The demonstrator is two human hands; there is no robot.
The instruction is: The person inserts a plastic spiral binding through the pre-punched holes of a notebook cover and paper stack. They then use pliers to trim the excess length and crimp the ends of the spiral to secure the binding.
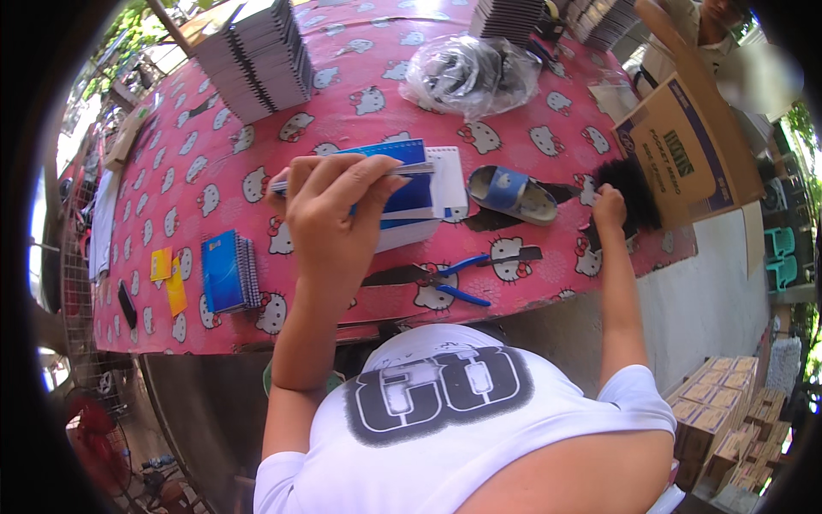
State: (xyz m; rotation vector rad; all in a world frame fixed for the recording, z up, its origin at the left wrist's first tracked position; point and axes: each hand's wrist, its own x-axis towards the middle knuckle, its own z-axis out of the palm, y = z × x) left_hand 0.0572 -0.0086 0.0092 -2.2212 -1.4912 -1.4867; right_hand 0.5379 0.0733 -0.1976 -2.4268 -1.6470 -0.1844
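The bench (385,116), under a pink cover with white cat heads, carries nearly everything here. At its right edge stands a brown cardboard box (698,154), open on the side facing the bench. A tall stack of spiral notebooks (265,68) rises toward the far left corner, and a clear plastic bag (469,75) with dark contents lies nearer the far edge, right of the middle. Near the middle of the near edge is a blue-covered stack (409,201) with pale page edges. Just above it the left hand (338,193) pinches a blue notebook (415,155) between thumb and fingers. A black bristly bundle (632,193) lies by the right edge, touching the box; the right hand (610,208) is at its left side, fingers curled, though I cannot fairly tell whether they grasp a strand. Between stack and bundle rests a slipper (539,204) with a blue strap. Blue spiral notebooks (227,272) sit toward the near left corner. Blue-handled pliers (462,295) lie along the near edge. Smallest are two yellow pads (175,287), left of those notebooks.
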